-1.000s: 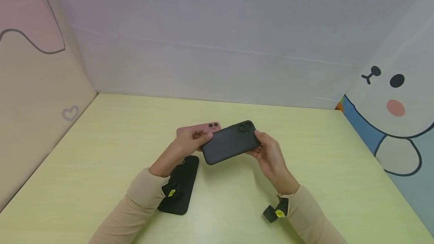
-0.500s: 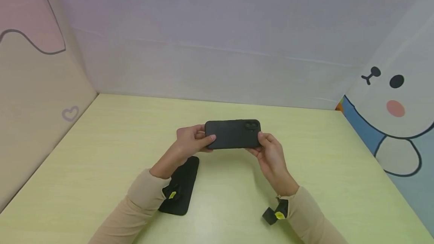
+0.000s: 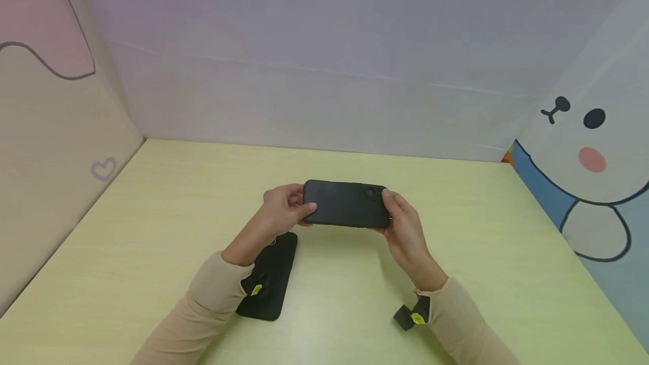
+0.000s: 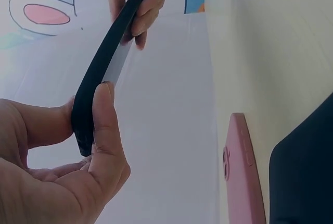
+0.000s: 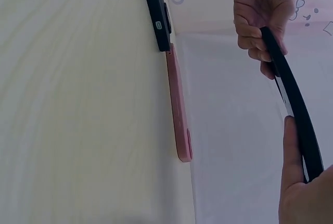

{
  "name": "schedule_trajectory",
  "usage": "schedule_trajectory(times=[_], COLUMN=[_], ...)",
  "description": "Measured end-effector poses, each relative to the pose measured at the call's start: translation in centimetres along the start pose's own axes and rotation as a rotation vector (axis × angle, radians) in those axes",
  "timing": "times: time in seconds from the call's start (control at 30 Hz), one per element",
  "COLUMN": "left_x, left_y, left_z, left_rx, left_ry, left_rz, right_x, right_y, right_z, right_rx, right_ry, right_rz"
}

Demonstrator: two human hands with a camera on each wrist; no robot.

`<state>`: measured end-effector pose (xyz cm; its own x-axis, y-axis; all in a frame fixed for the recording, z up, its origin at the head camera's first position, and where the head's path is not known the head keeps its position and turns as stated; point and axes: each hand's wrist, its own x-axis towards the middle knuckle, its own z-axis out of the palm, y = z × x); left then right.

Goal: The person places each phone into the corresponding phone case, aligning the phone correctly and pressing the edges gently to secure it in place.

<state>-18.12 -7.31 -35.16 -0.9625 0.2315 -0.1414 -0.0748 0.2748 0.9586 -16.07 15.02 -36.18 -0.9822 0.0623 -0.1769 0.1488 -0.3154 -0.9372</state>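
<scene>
Between my two hands a black phone (image 3: 346,204) is held above the table, long side across, its camera end to the right and back facing the head camera. My left hand (image 3: 281,209) pinches the left end, thumb on the back. With thumb and fingers my right hand (image 3: 405,235) grips the camera end. The left wrist view shows the phone (image 4: 99,73) edge-on, with a pale, glossy face on its other side. A pink phone (image 4: 242,172) lies on the table beyond my left hand, mostly hidden in the head view.
Under my left wrist another black phone (image 3: 271,286) lies on the pale wood-look table (image 3: 481,241), partly covered by the forearm. A plain whitish wall sheet (image 3: 324,72) stands behind, with printed panels at left and right.
The phone has turned from a slant, right end higher, to nearly level, its right end now slightly lower. It now blocks more of the pink phone from view. Both hands keep their grip.
</scene>
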Motion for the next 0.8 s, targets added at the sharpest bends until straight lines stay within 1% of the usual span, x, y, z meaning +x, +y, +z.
schedule_trajectory(times=[0.1, 0.23, 0.33, 0.47, 0.57, 0.8], left_x=[-0.18, -0.25, -0.14, 0.0, 0.02, -0.23], left_y=[0.11, 0.1, -0.03, -0.19, -0.28, -0.12], left_z=[-0.31, -0.63, -0.7, -0.68, -0.64, -0.56], left_rx=[0.014, 0.033, 0.032, 0.008, -0.012, -0.016], left_ry=[-0.027, -0.06, -0.072, -0.104, -0.124, -0.122], left_rz=[0.008, 0.012, 0.021, 0.044, 0.056, 0.059], right_x=[0.01, 0.16, 0.25, 0.22, 0.13, 0.06], right_y=[0.08, 0.15, 0.07, -0.07, -0.14, -0.25], right_z=[-0.08, -0.27, -0.4, -0.47, -0.51, -0.53], right_rx=[-0.033, -0.064, -0.057, -0.026, -0.026, -0.013], right_ry=[0.013, 0.066, 0.106, 0.126, 0.136, 0.152], right_rz=[0.0, -0.019, -0.034, -0.04, -0.041, -0.041])
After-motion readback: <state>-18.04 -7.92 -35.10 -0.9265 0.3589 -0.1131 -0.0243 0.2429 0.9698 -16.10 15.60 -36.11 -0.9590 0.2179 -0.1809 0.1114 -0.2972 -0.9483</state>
